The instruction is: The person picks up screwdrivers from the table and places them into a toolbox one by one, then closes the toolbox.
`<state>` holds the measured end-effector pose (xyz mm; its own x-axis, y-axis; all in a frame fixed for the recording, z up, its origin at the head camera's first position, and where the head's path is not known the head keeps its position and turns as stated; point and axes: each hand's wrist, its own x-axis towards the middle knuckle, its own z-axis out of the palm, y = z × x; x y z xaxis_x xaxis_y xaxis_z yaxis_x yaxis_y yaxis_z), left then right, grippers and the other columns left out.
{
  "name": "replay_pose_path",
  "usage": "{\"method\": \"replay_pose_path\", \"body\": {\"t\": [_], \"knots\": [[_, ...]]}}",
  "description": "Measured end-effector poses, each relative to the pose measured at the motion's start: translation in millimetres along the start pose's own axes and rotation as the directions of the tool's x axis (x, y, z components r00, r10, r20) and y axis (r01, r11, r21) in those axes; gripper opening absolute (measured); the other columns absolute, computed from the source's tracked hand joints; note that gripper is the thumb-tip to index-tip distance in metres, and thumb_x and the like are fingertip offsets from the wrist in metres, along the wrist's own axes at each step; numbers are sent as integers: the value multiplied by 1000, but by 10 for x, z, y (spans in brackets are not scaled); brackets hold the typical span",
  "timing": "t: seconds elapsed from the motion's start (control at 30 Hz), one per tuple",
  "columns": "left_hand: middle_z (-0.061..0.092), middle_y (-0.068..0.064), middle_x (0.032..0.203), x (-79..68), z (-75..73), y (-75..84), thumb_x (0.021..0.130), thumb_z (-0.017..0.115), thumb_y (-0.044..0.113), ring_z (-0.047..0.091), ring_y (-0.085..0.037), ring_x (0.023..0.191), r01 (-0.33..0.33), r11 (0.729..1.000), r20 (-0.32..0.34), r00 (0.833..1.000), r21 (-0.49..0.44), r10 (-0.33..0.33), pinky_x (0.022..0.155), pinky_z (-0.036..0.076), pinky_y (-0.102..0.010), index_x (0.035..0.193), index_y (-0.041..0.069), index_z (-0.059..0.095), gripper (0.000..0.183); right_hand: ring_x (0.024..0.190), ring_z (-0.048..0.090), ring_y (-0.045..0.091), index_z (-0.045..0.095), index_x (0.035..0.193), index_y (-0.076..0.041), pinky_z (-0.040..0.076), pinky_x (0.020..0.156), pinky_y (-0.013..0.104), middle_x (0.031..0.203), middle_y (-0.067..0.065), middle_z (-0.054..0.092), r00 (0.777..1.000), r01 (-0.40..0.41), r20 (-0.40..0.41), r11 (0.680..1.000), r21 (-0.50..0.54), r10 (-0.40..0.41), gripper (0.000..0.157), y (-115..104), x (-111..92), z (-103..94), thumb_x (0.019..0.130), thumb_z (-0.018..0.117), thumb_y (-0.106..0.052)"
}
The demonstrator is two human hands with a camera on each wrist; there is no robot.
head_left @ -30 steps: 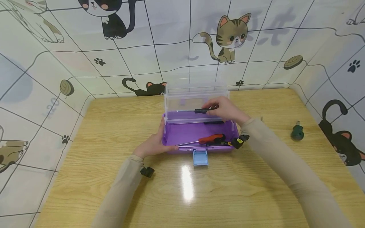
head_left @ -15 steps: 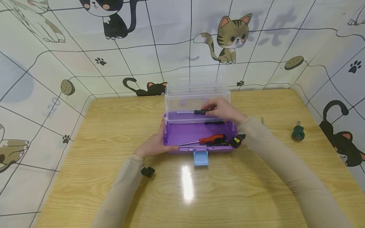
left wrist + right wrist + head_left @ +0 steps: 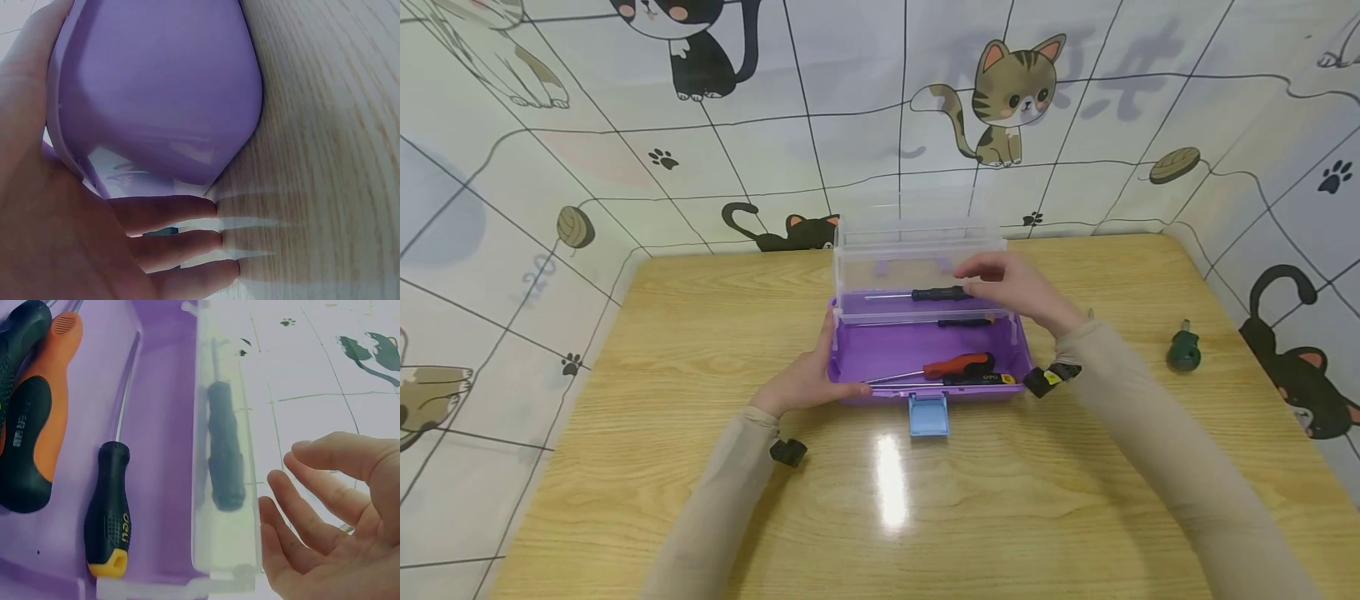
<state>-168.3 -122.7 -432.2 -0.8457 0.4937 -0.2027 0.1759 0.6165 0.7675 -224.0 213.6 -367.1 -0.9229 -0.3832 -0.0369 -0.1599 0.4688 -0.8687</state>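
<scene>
A purple toolbox (image 3: 887, 343) stands with its clear compartment section (image 3: 917, 271) raised at the back. My left hand (image 3: 805, 377) rests against the box's left end, thumb along the front rim and fingers fairly straight against the side. A black-handled screwdriver (image 3: 938, 293) lies in the clear tray (image 3: 228, 547). Beside its handle end, my right hand (image 3: 1018, 287) holds nothing, its fingers loosely bent and apart. In the purple base lie a red-orange and black screwdriver (image 3: 958, 367), a black-and-yellow screwdriver (image 3: 979, 379) at the front, and another black one with a yellow end (image 3: 109, 512) toward the back.
A stubby green screwdriver (image 3: 1183, 350) stands on the wooden table (image 3: 1037, 500) to the right. The box's blue latch (image 3: 928, 417) hangs open at the front. Behind the table rises a cat-print wall covering (image 3: 850, 100).
My right hand has let go of the black-handled screwdriver, leaving it in the clear tray, and moved a little to the right. My left hand has stayed on the box.
</scene>
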Motion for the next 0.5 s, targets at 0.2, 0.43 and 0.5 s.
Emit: {"method": "replay_pose_path", "body": {"t": [0.2,0.43,0.5], "knots": [[36,-29,146,2,-1,-9,73,81,49,53,-40,118,6,1000,5,1000,-8,-6,102,39,-49,148,29,-28,134,119,50,30,63,117,5,35,105,45,122,17,59,998,-7,-55,1000,15,8,28,25,-97,-72,93,63,-8],[34,-29,147,9,1,-9,73,82,47,51,-40,121,-2,1000,6,1000,-17,3,103,38,-49,148,29,-28,135,122,49,36,63,120,1,39,101,50,130,14,55,992,-86,-92,996,32,89,28,57,-212,-159,94,61,-10],[34,-28,147,12,1,-9,73,82,47,51,-40,121,-3,1000,4,1000,-13,3,103,37,-50,148,29,-28,135,123,48,38,62,121,1,39,101,51,132,15,53,991,-95,-96,995,28,97,29,68,-249,-189,94,61,-10]]}}
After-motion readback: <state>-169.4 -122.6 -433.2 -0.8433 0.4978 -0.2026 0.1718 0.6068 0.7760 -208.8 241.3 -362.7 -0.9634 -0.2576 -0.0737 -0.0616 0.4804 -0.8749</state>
